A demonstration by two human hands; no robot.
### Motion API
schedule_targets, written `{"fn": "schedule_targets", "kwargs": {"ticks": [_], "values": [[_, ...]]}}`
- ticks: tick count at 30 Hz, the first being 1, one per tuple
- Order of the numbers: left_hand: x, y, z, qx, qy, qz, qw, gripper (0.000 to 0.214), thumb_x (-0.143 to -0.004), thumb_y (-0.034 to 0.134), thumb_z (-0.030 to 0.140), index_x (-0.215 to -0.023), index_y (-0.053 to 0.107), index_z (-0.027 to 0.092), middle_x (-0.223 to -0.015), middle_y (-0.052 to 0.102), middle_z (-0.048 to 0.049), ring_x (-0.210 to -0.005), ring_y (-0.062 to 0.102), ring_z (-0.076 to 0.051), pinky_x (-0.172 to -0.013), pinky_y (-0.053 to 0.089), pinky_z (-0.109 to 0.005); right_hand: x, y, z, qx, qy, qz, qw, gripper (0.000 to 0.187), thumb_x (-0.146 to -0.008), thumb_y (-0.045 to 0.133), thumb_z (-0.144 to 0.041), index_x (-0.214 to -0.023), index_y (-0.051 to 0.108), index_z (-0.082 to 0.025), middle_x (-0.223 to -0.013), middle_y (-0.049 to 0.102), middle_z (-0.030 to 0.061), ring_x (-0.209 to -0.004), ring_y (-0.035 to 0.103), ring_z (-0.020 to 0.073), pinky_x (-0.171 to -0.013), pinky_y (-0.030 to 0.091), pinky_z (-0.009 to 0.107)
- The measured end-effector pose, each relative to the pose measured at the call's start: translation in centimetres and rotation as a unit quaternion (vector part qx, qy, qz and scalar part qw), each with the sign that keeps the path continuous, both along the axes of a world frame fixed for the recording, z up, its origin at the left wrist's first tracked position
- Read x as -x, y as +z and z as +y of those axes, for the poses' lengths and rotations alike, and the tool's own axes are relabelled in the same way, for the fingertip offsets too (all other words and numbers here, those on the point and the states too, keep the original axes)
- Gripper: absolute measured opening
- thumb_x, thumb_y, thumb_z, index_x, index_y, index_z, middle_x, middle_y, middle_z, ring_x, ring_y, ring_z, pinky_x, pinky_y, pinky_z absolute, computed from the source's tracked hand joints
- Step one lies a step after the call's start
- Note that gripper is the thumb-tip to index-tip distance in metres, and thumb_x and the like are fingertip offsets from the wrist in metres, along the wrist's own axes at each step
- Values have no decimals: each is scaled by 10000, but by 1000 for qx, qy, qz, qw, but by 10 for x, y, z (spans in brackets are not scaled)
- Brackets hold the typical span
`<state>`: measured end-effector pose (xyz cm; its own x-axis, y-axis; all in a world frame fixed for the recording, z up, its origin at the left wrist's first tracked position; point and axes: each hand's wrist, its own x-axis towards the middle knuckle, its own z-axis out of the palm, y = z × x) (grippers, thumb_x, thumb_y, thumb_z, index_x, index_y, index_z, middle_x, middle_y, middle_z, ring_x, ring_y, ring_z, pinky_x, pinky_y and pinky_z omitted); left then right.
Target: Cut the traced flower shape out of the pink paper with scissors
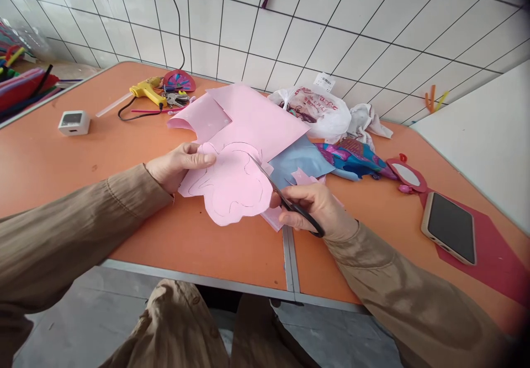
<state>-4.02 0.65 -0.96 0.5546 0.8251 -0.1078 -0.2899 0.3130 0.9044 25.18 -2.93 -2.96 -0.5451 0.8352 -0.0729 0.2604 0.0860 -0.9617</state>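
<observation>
Right hand [321,208] is gripping black scissors [290,202], fingers curled through the handles, blades lying on the pink sheet [229,186] at table centre. Left hand [176,164] is pinching the sheet's 9 o'clock edge. White bag [314,108] at 1 o'clock is showing red print, unreadable.

Orange table [83,158], white tiled wall [372,20]

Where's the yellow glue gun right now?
In the head view, the yellow glue gun lies on the far left part of the orange table near the tiled wall, just left of a bunch of keys and well beyond the left hand.
</observation>
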Motion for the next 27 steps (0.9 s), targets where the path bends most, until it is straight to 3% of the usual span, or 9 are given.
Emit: {"fn": "schedule_targets", "kwargs": {"ticks": [4,12,14,18,23,27], "values": [[7,8,5,-37,39,64,996,301,-526,970,392,-635,784,183,-594,706,-15,-533,631,-130,-500,517,-200,3,3,-1,1,9,2,1000,374,-651,838,-439,-824,686,-144,-529,434,-66,-435,365,74,-434,321,241],[8,22,3,-206,56,209,954,173,-557,924,265,-630,792,181,-586,707,-9,-529,617,-131,-487,482,-205,7,13,-3,-3,30,-24,999,387,-661,833,-435,-814,668,-119,-590,429,-40,-521,363,84,-494,322,246],[5,24,0,-207,48,234,949,139,-584,899,238,-633,790,169,-589,706,-11,-542,637,-141,-491,486,-206,4,8,-1,-7,26,-8,1000,430,-655,840,-485,-826,678,-125,-577,429,-46,-499,376,84,-480,337,245],[0,27,-7,-160,-1,209,965,141,-614,872,215,-736,821,167,-742,778,-47,-651,706,-196,-584,571,-264,-1,-2,2,-19,27,15,999,403,-660,844,-468,-823,693,-131,-595,466,-36,-511,418,91,-485,387,243],[-6,21,-10,-131,8,191,973,200,-578,900,199,-755,823,149,-756,785,-75,-674,715,-208,-632,590,-290,-3,-2,3,-24,24,32,999,360,-662,846,-445,-779,684,-146,-542,434,-55,-476,409,88,-472,404,241],[-3,19,-9,-132,-34,154,979,221,-616,900,253,-806,835,159,-777,779,-80,-692,707,-206,-648,579,-285,-7,-2,3,-18,23,24,999,381,-663,844,-462,-805,699,-139,-548,451,-50,-478,424,89,-477,407,238]]}}
